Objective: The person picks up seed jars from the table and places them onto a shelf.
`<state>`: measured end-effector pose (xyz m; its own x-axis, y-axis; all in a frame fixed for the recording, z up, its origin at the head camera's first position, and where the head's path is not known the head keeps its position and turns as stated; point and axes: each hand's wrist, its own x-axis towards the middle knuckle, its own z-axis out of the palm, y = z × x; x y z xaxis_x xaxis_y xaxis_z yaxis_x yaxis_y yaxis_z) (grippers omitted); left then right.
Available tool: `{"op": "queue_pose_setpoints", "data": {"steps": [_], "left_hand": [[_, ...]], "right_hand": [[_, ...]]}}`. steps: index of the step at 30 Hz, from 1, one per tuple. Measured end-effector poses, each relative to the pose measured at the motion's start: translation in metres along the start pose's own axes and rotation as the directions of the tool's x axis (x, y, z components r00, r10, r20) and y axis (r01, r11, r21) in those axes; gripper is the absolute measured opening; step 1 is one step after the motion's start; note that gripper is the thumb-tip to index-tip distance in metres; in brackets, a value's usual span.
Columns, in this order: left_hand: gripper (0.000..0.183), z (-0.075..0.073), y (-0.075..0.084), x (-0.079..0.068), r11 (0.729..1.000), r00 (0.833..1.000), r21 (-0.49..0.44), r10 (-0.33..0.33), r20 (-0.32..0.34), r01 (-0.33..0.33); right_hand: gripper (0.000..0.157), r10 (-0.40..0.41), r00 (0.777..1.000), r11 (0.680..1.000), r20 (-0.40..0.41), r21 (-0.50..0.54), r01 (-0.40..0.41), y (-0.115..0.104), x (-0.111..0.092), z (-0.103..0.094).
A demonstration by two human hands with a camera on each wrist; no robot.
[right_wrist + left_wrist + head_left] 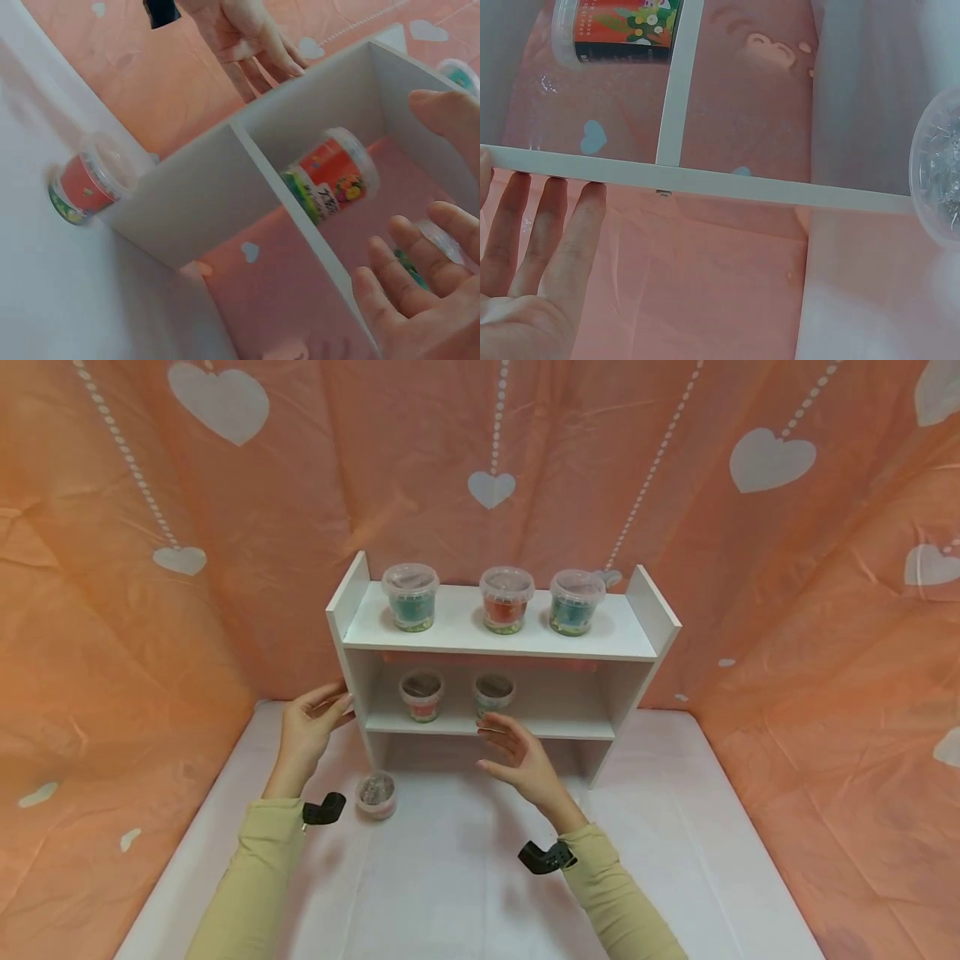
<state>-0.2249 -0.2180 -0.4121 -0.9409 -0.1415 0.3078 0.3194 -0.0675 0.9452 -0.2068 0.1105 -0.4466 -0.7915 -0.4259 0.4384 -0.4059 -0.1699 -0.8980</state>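
A white two-tier shelf unit (450, 640) stands against the backdrop. My left hand (307, 731) is at its left side panel; in the left wrist view, extended fingertips meet the panel's edge. My right hand (528, 768) hovers before the lower tier, fingers loosely bent and holding nothing. Just beyond it sits a lidded tub with a green label (493, 691), its base partly hidden by the fingers. Left of that tub stands a red-labelled tub (422, 697), also seen in the right wrist view. Another red-labelled tub (86, 184) rests on the table by the unit's left foot.
Along the top tier stand a green tub (412, 603), a red tub (505, 608) and a blue-green tub (574, 608), all with clear lids. Orange-pink cloth with pale hearts (491, 489) encloses the back and sides of the white table (450, 893).
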Motion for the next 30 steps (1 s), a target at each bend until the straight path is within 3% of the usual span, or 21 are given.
{"op": "queue_pose_setpoints", "data": {"steps": [15, 30], "left_hand": [[0.038, 0.001, 0.000, -0.001, 1.000, 1.000, 0.019, 0.008, 0.004, -0.008], [0.039, 0.001, 0.001, -0.001, 1.000, 1.000, -0.012, 0.003, 0.009, -0.003]], "right_hand": [[0.066, -0.016, 0.997, 1.000, 0.082, 0.016, 0.014, -0.005, 0.007, 0.025], [0.065, 0.081, 0.990, 0.997, 0.112, 0.005, -0.082, 0.027, 0.009, 0.052]]}}
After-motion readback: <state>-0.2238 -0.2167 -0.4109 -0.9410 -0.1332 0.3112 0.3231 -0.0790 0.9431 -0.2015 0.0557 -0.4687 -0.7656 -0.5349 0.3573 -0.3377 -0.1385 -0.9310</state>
